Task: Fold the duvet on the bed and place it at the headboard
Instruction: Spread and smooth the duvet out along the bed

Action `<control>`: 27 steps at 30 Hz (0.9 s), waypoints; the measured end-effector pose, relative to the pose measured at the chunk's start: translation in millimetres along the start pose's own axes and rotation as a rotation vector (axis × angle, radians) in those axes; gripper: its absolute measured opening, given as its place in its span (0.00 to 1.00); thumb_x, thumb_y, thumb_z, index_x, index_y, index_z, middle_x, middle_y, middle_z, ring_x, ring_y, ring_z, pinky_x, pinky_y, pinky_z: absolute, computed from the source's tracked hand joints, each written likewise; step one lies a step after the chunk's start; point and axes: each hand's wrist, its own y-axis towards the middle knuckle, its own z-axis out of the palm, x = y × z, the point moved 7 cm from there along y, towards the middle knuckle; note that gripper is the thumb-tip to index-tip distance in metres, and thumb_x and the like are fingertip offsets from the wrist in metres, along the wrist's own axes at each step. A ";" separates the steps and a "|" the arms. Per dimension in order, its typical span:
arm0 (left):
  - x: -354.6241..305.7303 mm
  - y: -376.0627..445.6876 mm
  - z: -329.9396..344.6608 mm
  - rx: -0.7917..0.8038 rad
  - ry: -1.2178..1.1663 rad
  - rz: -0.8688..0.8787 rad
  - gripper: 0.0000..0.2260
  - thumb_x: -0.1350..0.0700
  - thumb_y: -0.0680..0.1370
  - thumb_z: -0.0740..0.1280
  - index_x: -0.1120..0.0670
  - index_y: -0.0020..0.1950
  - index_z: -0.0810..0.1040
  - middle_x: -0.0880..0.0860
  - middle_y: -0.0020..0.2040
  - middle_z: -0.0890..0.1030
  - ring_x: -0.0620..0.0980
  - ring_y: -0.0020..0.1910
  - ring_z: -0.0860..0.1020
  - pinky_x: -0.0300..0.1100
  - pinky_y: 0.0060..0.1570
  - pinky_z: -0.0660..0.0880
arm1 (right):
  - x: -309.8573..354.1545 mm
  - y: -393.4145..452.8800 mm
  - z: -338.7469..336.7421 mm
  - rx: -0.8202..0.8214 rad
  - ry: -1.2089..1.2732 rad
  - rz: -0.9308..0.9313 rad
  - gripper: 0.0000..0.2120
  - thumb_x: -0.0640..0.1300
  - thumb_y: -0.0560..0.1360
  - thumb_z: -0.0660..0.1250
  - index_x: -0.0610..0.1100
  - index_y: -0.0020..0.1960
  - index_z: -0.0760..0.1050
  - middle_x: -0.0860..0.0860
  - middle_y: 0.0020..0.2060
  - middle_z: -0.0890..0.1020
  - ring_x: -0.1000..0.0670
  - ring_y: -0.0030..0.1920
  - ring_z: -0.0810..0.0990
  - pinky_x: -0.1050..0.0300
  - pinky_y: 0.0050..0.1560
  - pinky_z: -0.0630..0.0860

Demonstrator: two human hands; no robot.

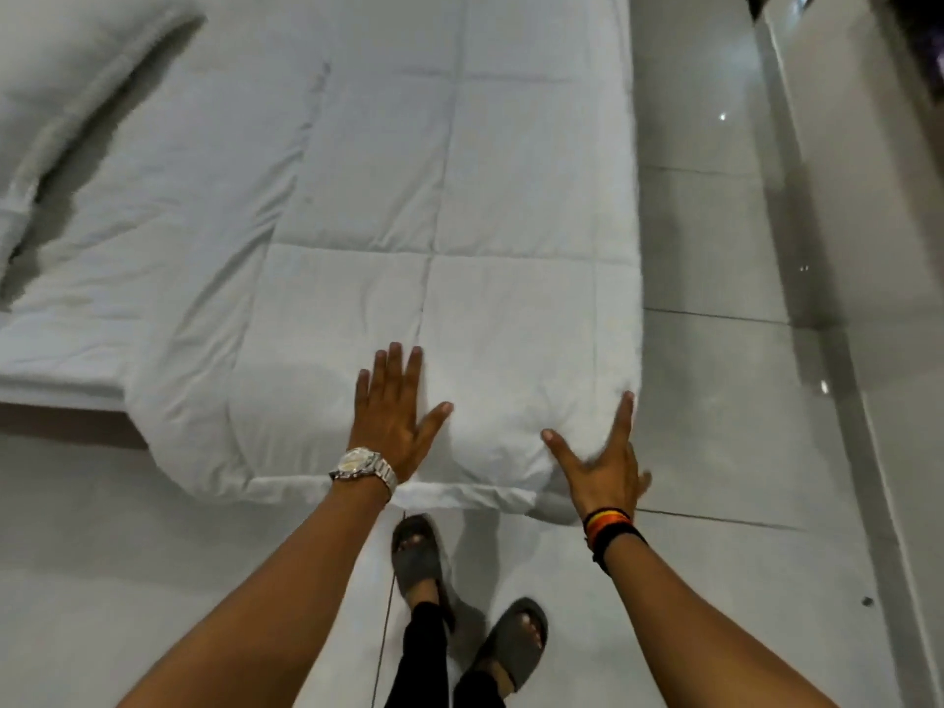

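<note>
A white quilted duvet [459, 196] lies in a long folded strip along the right side of the bed, its near end hanging over the bed's foot. My left hand [393, 416], with a silver watch on the wrist, lies flat and open on the duvet's near end. My right hand [603, 462], with dark bands on the wrist, presses its spread fingers against the duvet's near right corner; the thumb and forefinger dent the fabric without closing on it. The bed sheet [127, 309] shows bare to the left of the duvet.
A white pillow [61, 79] lies at the far left. Glossy grey floor tiles [715, 350] run along the right of the bed, bounded by a pale wall or cabinet [868, 247]. My feet in grey sandals [511, 641] stand at the bed's foot.
</note>
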 end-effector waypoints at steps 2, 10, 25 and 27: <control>2.4 -6.8 -7.1 0.056 -0.034 -0.017 0.39 0.30 0.80 0.46 0.50 0.85 0.43 0.52 0.85 0.42 0.52 0.83 0.41 0.53 0.80 0.39 | 13.7 -9.0 -7.4 -0.011 0.148 -0.044 0.51 0.71 0.66 0.76 0.67 0.80 0.52 0.49 0.63 0.81 0.41 0.65 0.79 0.43 0.69 0.74; 54.8 -73.5 -37.9 0.016 -0.247 -0.187 0.40 0.29 0.79 0.51 0.48 0.85 0.45 0.48 0.84 0.46 0.48 0.83 0.45 0.49 0.80 0.45 | -40.8 -37.0 -29.3 0.072 0.098 0.052 0.51 0.70 0.67 0.76 0.65 0.81 0.52 0.46 0.72 0.76 0.39 0.67 0.78 0.44 0.66 0.76; 224.7 -128.8 84.0 -0.365 -1.280 -1.164 0.44 0.28 0.77 0.59 0.41 0.83 0.37 0.52 0.85 0.52 0.59 0.79 0.62 0.62 0.75 0.62 | -67.5 -61.6 162.6 -0.213 0.819 0.516 0.70 0.83 0.55 0.71 0.67 0.78 0.26 0.52 0.84 0.49 0.39 0.80 0.61 0.27 0.68 0.72; 225.1 -105.4 91.5 -0.449 -1.372 -1.155 0.44 0.32 0.79 0.63 0.43 0.83 0.38 0.52 0.82 0.58 0.55 0.75 0.67 0.54 0.74 0.66 | -60.4 -45.5 172.4 -0.266 0.908 0.529 0.72 0.83 0.52 0.71 0.67 0.78 0.25 0.51 0.85 0.46 0.38 0.80 0.60 0.24 0.65 0.73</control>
